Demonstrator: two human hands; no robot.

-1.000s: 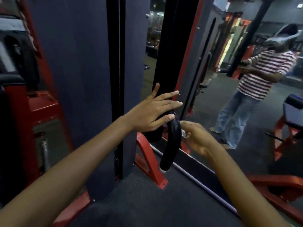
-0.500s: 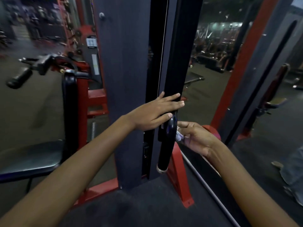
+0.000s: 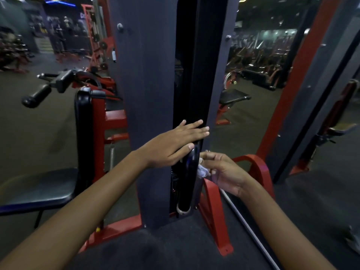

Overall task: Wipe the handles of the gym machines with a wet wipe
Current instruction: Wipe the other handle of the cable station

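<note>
Both hands are raised at the black handle [image 3: 188,178], 1 on each side of it. Left hand [image 3: 175,145] lies flat with fingers straight, palm across the handle's upper end and fingertips resting on the dark upright column [image 3: 152,114]; it grips nothing. Right hand [image 3: 222,172], at 3 o'clock of the handle, has its fingers curled round a crumpled white wet wipe [image 3: 203,171], and the wipe sits against the handle's right side. Handle hangs upright in front of the column's dark slot, its pale-ringed lower end near the floor. Red frame brackets [image 3: 216,217] stand at 5 o'clock of the handle. At 9 o'clock, a black padded seat [image 3: 44,190] with a red-backed upright pad [image 3: 85,133]. Farther off at 10 o'clock, a black roller grip [image 3: 36,96] projects on an arm. Beyond, at 1 o'clock, blurred rows of red machines [image 3: 263,61].
</note>
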